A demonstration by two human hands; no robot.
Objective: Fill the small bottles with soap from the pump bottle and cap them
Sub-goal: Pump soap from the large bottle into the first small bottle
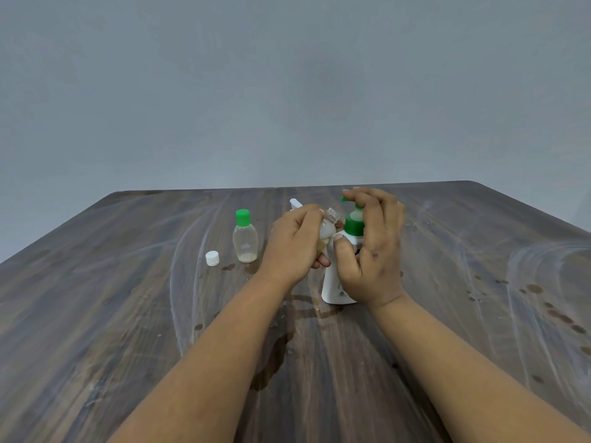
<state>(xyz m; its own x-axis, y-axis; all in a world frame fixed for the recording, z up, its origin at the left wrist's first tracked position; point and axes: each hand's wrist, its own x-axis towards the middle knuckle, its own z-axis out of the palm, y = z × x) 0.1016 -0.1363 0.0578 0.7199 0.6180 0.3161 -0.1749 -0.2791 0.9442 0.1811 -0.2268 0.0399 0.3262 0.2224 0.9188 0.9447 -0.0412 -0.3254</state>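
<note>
My left hand (295, 244) grips a small clear bottle (327, 228), uncapped and tilted, its open neck just under the green nozzle of the pump bottle (334, 287). The white pump bottle stands upright on the table. My right hand (371, 247) wraps over its green pump head, fingers on top and thumb against the body. Left of my hands stands a second small clear bottle with a green cap (245, 237). A loose white cap (212, 258) lies on the table to its left.
The dark wooden table (128, 314) shows wet spots and streaks, with drops at the right side (556, 314). A white object (295, 204) peeks out behind my left hand. A grey wall rises beyond the table's far edge.
</note>
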